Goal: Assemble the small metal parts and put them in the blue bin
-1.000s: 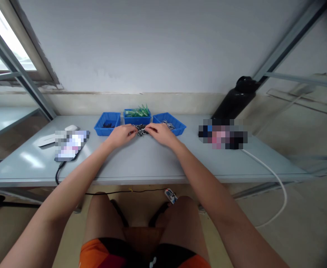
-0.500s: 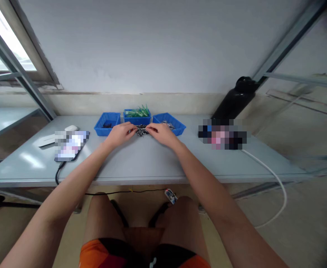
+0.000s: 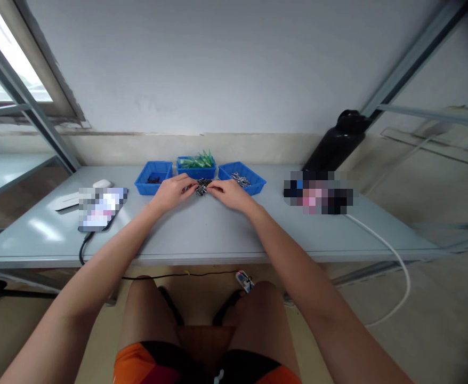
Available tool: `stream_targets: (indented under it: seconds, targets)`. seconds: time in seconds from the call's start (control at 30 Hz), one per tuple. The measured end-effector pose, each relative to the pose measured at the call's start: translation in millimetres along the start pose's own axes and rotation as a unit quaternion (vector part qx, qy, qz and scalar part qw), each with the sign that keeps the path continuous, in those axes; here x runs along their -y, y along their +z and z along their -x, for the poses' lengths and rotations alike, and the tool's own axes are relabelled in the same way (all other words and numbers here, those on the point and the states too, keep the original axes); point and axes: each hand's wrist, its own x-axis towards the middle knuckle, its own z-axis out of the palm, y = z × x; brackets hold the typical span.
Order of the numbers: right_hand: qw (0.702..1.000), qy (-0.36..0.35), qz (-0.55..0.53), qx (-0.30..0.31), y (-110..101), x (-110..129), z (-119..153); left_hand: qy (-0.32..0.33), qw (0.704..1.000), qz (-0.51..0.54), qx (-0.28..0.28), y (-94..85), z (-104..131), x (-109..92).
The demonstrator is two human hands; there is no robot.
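My left hand (image 3: pixel 175 192) is closed in a pinch at the left side of a small pile of dark and silvery parts (image 3: pixel 202 186). From the right, my right hand (image 3: pixel 228 193) reaches the same pile, its fingers also pinched. What either hand holds is too small to make out. Behind the hands stand a blue bin with dark parts (image 3: pixel 154 173), a blue bin with green pieces (image 3: pixel 196 170) and a blue bin with silvery metal parts (image 3: pixel 247 176).
On the grey table (image 3: pixel 206 229), a phone (image 3: pixel 103 209) with a black cable and a white case (image 3: pixel 102 184) lie at left. A black bottle (image 3: pixel 333 144) leans at right, beside blurred-out objects (image 3: pixel 317 196) and a white cable (image 3: pixel 389 248).
The thin light piece that spanned the gap between my fingertips no longer shows there. My right hand has shifted slightly down, and both hands remain by the pile.
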Motion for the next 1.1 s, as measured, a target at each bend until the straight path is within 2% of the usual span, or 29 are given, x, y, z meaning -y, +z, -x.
stream_targets:
  seconds: [0.57, 0.77, 0.9, 1.0, 1.1]
  targets:
    - [1.0, 0.006, -0.004, -0.008, -2, 3, 1, -0.019, 1.0, -0.002, 0.008, 0.7, 0, 1]
    - [0.998, 0.002, -0.009, -0.055, -5, 7, 1, -0.047, 0.996, -0.004, 0.079, 1.9, -1, 4]
    - [0.997, -0.046, -0.014, -0.068, 0, 11, 0, -0.043, 0.99, 0.026, 0.131, 4.4, -1, 4]
    - [0.995, -0.068, -0.008, -0.078, 3, 14, 0, -0.042, 0.988, 0.048, 0.142, 6.4, -1, 4]
    - [0.995, -0.053, -0.003, -0.082, 4, 16, 1, -0.038, 0.988, 0.054, 0.138, 7.7, -1, 6]
